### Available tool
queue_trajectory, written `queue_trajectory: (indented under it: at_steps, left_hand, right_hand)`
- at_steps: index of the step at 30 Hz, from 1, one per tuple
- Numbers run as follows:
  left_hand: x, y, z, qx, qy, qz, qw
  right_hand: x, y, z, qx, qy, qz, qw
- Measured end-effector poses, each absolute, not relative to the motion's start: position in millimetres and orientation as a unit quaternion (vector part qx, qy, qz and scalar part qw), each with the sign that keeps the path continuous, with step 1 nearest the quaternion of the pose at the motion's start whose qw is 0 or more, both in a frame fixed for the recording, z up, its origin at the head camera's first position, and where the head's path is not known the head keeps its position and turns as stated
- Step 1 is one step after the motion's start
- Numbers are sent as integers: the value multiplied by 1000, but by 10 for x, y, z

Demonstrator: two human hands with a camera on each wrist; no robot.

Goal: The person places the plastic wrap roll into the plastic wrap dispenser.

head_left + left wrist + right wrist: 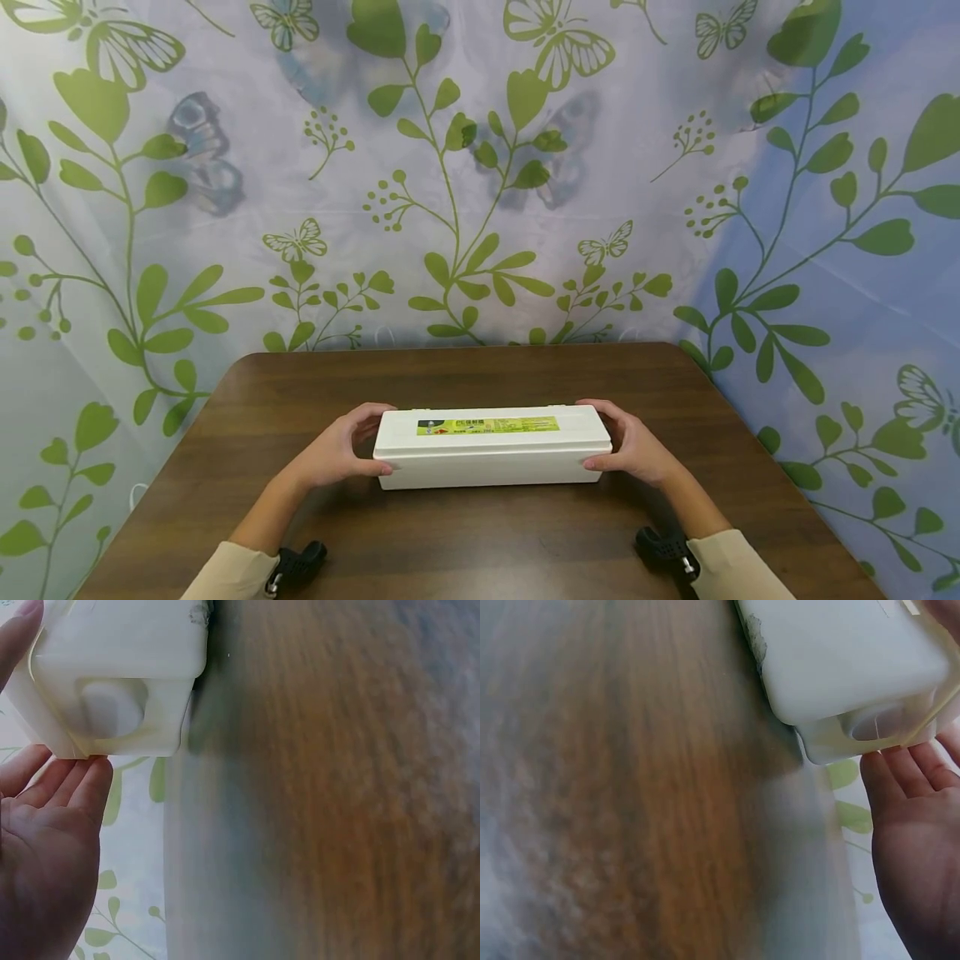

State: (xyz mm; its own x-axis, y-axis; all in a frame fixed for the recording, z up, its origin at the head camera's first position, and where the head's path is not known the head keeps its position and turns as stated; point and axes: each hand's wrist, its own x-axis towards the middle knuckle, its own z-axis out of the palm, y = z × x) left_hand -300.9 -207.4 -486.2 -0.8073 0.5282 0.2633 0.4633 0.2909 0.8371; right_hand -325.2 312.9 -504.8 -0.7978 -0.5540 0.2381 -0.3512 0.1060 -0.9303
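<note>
Both hands clamp the ends of a long white plastic box (489, 457): left hand (339, 454) curled round its left end, right hand (633, 450) round its right end, thumbs on the near side. Leaf-and-butterfly curtain (480, 167) hangs behind and to both sides. Dark wooden table (480, 542) carries the box, which lies crosswise at centre. Yellow-green label (487, 425) runs along the lid.

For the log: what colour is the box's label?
Yellow-green label on the white box; head view.
</note>
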Motion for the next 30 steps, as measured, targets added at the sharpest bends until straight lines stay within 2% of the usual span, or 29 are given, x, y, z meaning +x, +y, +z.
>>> queue_trajectory:
  at_steps: [13,30]
  left_hand:
    - [-2968,-2062,-4874,321,804,499,38]
    - [-2936,-2047,-4876,328,820,469,-8]
  right_hand:
    - [-3231,3128,-5091,-307,743,-590,77]
    - [-3206,3113,-5066,-314,756,-572,54]
